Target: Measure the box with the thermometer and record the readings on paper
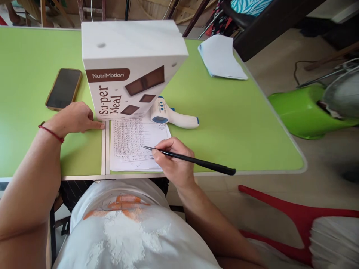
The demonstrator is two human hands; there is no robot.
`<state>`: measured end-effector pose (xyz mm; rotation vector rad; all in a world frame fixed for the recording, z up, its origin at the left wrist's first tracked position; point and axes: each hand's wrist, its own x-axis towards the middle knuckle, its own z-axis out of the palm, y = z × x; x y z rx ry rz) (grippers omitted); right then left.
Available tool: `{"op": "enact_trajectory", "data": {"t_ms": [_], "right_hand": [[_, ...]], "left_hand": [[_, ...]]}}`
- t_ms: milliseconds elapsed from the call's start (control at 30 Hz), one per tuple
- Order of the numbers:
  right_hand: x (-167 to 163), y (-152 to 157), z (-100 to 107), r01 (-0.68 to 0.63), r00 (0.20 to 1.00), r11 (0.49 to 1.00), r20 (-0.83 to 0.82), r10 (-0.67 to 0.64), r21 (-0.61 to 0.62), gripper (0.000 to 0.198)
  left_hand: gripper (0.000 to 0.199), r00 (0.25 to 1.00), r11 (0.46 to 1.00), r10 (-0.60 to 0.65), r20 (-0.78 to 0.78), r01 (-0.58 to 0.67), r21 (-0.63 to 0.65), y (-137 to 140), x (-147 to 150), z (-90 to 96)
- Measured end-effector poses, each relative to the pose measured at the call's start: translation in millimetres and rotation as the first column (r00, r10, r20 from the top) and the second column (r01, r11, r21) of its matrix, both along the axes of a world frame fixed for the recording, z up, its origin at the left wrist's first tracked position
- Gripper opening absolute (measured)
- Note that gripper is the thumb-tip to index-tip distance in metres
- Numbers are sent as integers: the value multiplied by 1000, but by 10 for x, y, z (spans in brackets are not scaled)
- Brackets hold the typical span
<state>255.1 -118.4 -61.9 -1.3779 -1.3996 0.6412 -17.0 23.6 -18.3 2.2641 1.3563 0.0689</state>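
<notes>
My right hand (175, 162) is closed around a black pen (202, 163), its tip at a sheet of paper (127, 140) covered with dense handwriting. Other white sheets lie under that one. My left hand (77, 117) rests on the green table, one digit stretched toward the lower left corner of a white NutriMotion box (134, 41). Its other fingers are bent and partly hidden, and I see nothing held in it. Upright, the box stands just behind the paper. A white and blue infrared thermometer (174, 115) lies beside the box's right side, at the paper's top edge.
A smartphone (64, 89) lies left of the box on the green table (224, 123). Folded white paper (221, 58) sits at the far right corner. Beyond the right edge are a green bin (303, 110) and a red chair (297, 213). A metal seam crosses the table.
</notes>
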Motion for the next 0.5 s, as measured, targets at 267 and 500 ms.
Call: {"op": "enact_trajectory", "data": {"t_ms": [267,500], "right_hand": [[26,-10,-18,-41,993,997,111,34,58,13],[20,-4,-11,-64,991,994,126,52,93,14]], "left_hand": [[44,942,738,-271,200,337,-584,-460,407,307],[58,867,821,-497,22,479,-311,-642,579,261]]}}
